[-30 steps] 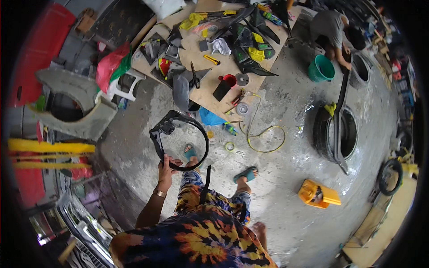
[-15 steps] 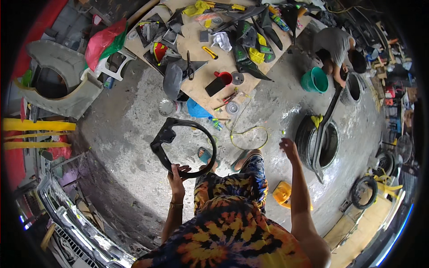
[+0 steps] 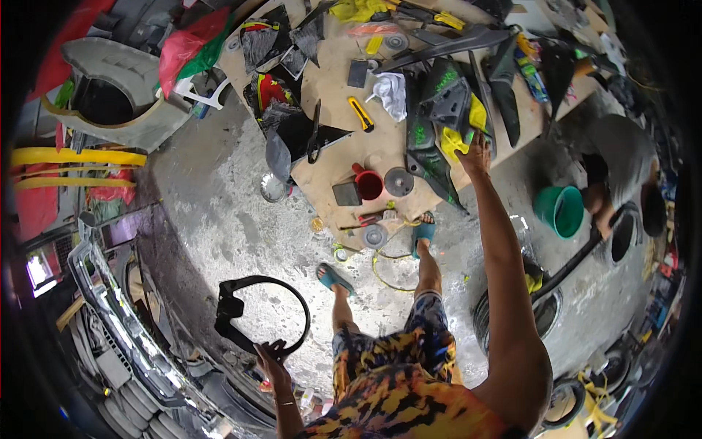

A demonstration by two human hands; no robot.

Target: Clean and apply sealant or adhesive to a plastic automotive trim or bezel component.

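At lower left, my left hand (image 3: 272, 360) grips a black ring-shaped plastic trim piece (image 3: 225, 307) by its near side. My right hand (image 3: 478, 152) is stretched out over the table (image 3: 329, 183), fingers apart, at a pile of black molded parts (image 3: 425, 167) with yellow pieces (image 3: 453, 142) among them. It touches or nearly touches the pile; I cannot tell which. Left of it on the tabletop are a white crumpled cloth (image 3: 389, 94), a yellow cutter (image 3: 360, 113), black scissors (image 3: 314, 135), a red mug (image 3: 370, 185) and a dark block (image 3: 346, 193).
A co-worker (image 3: 629, 154) bends over a long black part (image 3: 567, 271) lying across a tire (image 3: 541, 322), beside a green bucket (image 3: 559, 211). Grey body panels (image 3: 124, 117), yellow strips (image 3: 80, 156) and a chrome part (image 3: 128, 314) line the left side. A yellow hose (image 3: 384, 282) lies by my feet.
I have stepped closer to the table. My right arm has swung up and forward from beside me onto the pile. The ring piece in my left hand has moved down and left in view.
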